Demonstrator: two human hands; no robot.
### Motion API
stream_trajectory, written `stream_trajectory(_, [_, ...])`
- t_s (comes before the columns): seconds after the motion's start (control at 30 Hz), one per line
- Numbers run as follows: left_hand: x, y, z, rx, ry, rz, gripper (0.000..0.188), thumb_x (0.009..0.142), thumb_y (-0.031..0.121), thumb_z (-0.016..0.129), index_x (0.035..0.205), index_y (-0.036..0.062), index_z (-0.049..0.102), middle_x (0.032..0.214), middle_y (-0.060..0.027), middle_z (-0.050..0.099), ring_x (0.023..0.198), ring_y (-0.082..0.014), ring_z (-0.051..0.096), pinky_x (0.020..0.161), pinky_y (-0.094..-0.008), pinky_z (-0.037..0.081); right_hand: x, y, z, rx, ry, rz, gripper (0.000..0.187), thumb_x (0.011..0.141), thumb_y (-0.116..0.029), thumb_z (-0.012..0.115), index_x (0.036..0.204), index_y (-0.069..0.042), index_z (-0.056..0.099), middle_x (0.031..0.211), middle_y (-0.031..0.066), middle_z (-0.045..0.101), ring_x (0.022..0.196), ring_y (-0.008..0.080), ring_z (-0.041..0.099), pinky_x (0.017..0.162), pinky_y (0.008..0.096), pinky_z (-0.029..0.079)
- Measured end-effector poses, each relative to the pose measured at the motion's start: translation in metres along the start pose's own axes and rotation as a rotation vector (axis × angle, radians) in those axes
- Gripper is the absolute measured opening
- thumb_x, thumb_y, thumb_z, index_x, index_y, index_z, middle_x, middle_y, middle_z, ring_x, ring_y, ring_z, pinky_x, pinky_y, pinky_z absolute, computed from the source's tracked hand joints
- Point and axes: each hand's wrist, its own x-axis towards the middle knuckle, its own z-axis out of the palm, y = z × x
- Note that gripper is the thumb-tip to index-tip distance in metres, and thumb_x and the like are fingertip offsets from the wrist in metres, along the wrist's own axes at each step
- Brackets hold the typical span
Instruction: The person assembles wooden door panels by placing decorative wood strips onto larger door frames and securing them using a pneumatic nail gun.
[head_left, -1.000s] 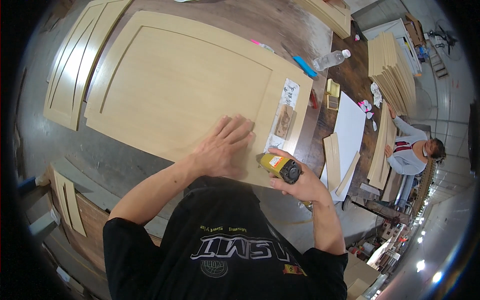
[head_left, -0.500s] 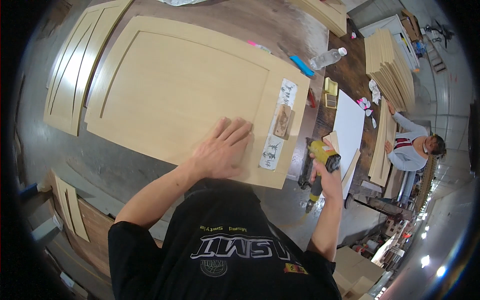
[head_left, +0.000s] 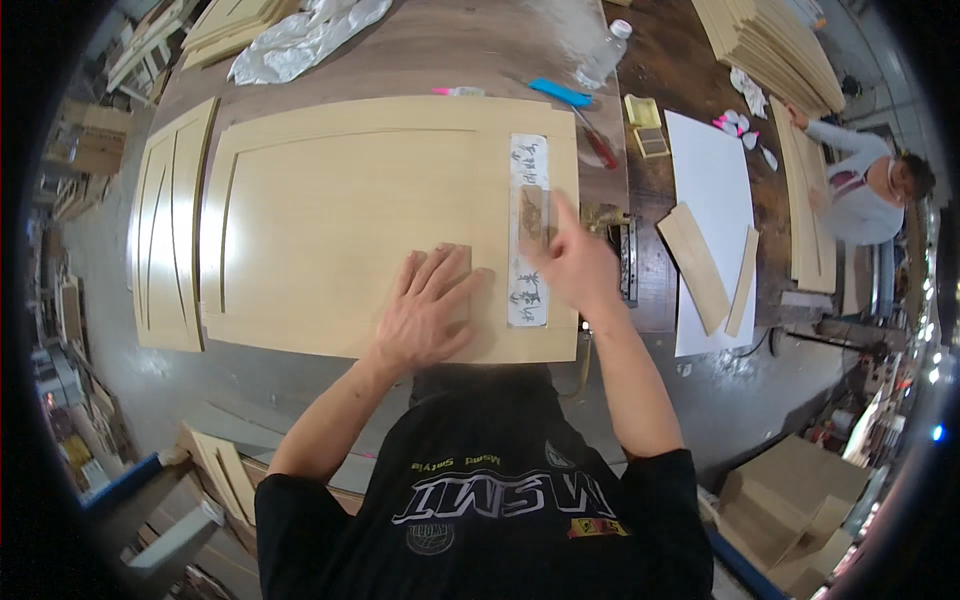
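While left fingers [head_left: 430,269] splay on the panel [head_left: 340,230], right fingers [head_left: 566,219] blur; grip unclear.

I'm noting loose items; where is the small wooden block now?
In the head view, the small wooden block lies on the white strip near the right end of the pale panel, just beside the right hand.
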Motion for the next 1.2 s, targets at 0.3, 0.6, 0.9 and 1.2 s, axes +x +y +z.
stream_trajectory(0.3, [0.012, 0.011, 0.001, 0.042, -0.01, -0.054, 0.076, 0.088, 0.048, 0.071, 0.155, 0.0209, 0.048, 0.166, -0.013, 0.036, 0.156, -0.0358, 0.027, 0.126, -0.0651, 0.012, 0.01, 0.008, 0.031, -0.162, 0.428, -0.385, 0.063, 0.082, -0.028, 0.073, 0.143, -0.021, 0.061, 0.076, 0.0067, 0.074, 0.07, 0.0256, 0.073, 0.072, 0.0419, 0.056])
stream_trajectory(0.6, [-0.033, 0.012, 0.002, 0.047, -0.052, 0.029, 0.079, 0.08, 0.046, 0.081, 0.15, 0.0217, 0.053, 0.161, -0.01, 0.042, 0.155, -0.0327, 0.032, 0.126, -0.0644, 0.018, -0.008, 0.133, -0.025, -0.312, 0.621, -0.15, 0.06, 0.086, -0.029, 0.073, 0.145, -0.022, 0.061, 0.1, 0.0107, 0.076, 0.1, 0.0285, 0.073, 0.094, 0.0467, 0.048])
stream_trajectory(0.9, [-0.074, 0.009, -0.033, 0.345, 0.128, 0.136, 0.056, 0.083, 0.02, 0.072, 0.138, 0.0175, 0.064, 0.15, -0.0032, 0.054, 0.142, -0.0309, 0.048, 0.118, -0.057, 0.039, -0.04, 0.134, -0.018, -0.239, 0.422, -0.166, 0.084, 0.077, -0.033, 0.085, 0.153, -0.021, 0.051, 0.153, 0.0141, 0.043, 0.146, 0.0414, 0.036, 0.117, 0.0582, 0.029])
stream_trajectory(1.2, [-0.006, 0.017, -0.266, 0.433, 0.987, 0.199, 0.045, 0.08, 0.01, 0.085, 0.123, 0.0111, 0.071, 0.136, -0.0095, 0.069, 0.133, -0.0278, 0.06, 0.123, -0.0535, 0.032, -0.027, -0.062, -0.081, 0.623, 0.477, -0.615, 0.023, 0.087, -0.013, 0.079, 0.106, -0.001, 0.075, 0.097, 0.0079, 0.077, 0.086, 0.0216, 0.071, 0.076, 0.0316, 0.055])
